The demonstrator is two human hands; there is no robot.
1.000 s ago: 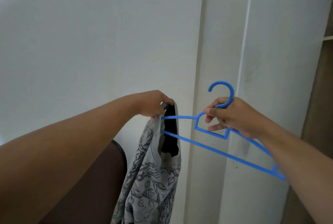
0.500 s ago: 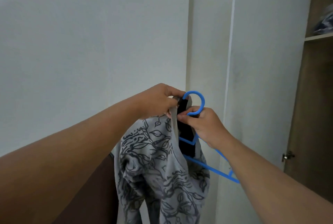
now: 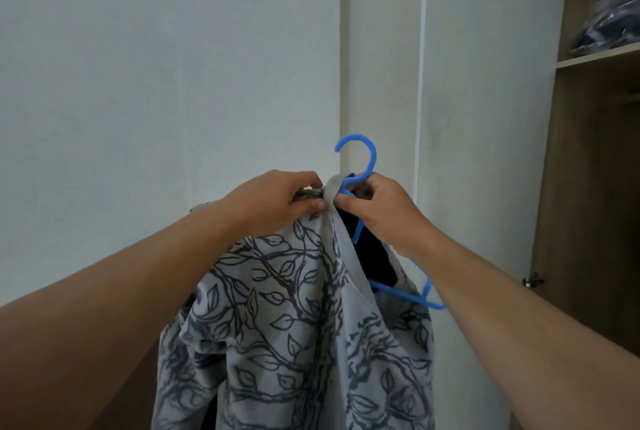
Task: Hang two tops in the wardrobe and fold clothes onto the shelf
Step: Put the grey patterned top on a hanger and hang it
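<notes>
Both forearms reach forward and up, and the two hands meet close together at the neckline of the top (image 3: pixel 298 318), a grey one printed with dark leaves that hangs down between and below them. The left hand (image 3: pixel 277 201) bunches the collar fabric in curled fingers; the right hand (image 3: pixel 377 208), just beside it and nearly touching, pinches the collar edge against the neck of the blue hanger (image 3: pixel 360 166). The hook stands up clear above the right hand, while one arm of the hanger sticks out below the right wrist, outside the cloth; the other arm is hidden, seemingly inside the top. This looks like the step of dressing the hanger for the first hanging job, partly done. Next, the loose shoulder likely needs pulling over the exposed arm, with the left hand keeping the collar from sliding off. Beyond the hands is a plain wall, and to their right the white door (image 3: pixel 485 118) stands open. Farther right is the wardrobe (image 3: pixel 588 187), where a shelf (image 3: pixel 595 59) above hand level carries dark folded clothes (image 3: pixel 613 24); no rail is in view.
</notes>
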